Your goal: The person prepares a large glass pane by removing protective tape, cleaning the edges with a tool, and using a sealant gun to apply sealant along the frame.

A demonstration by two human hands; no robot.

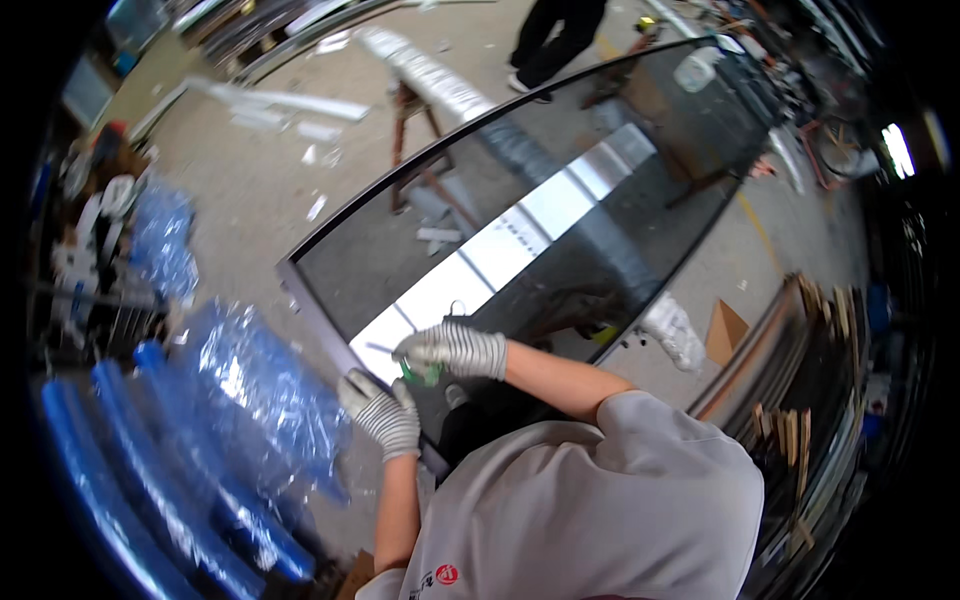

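Observation:
A large dark glass panel in a slim dark frame lies at a slant in front of me, its near left end close to my body. My left hand, in a striped knit glove, is closed on the frame at that near end. Just above the glass, my right hand, in a matching glove, is closed on a small green object. Most of this object is hidden by the fingers, so its kind cannot be made out. A bright strip of reflected light crosses the glass beside my right hand.
A wrapped trestle beam supports the panel. At the left lie blue film-wrapped rolls and crumpled plastic sheeting. White offcuts litter the floor. Long profiles are stacked at the right. A person stands beyond the panel.

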